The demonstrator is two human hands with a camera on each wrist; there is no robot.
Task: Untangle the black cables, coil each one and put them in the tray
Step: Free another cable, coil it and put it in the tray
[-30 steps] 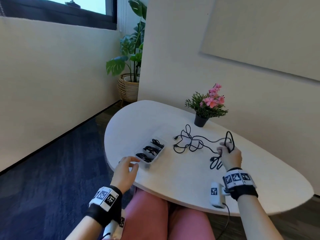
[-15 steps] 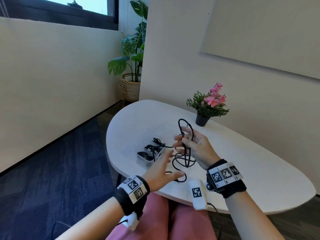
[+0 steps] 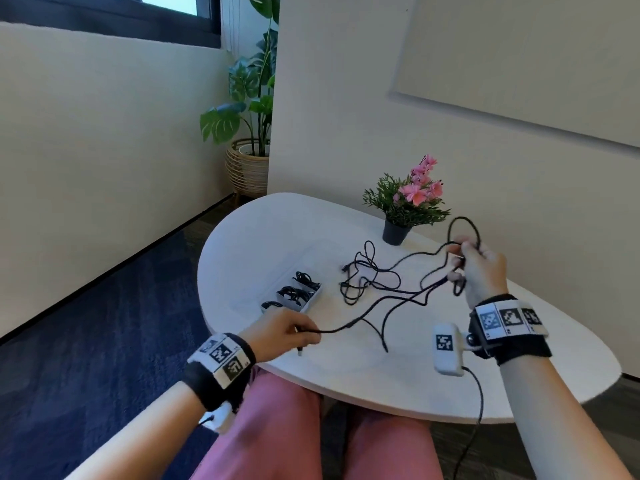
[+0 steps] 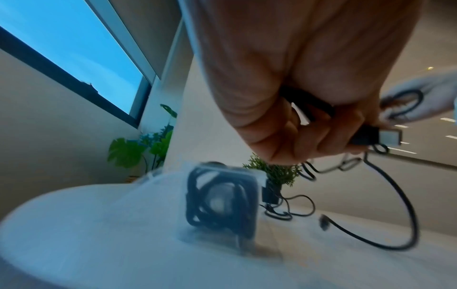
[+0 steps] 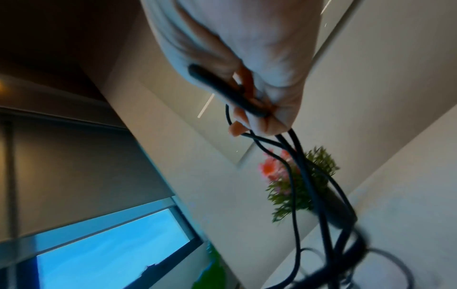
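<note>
Between both hands over the table [image 3: 433, 382], one black cable [image 3: 381, 308] is stretched out: left hand [image 3: 282, 336] pinches its plug end, right hand [image 3: 479, 268] clenches a few loops of it. Rest of the tangle [image 3: 367, 275] lies on the tabletop w/ loose ends. Tray [image 3: 313, 299], just beside the left hand, already holds approx. three coils, so prob. past halfway; remaining cables need separating, coiling, stowing.

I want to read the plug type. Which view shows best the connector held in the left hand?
The left wrist view: the connector, metal-tipped, fills the left hand up close. The head view shows only a tiny tip; the right wrist view doesn't show it.
</note>
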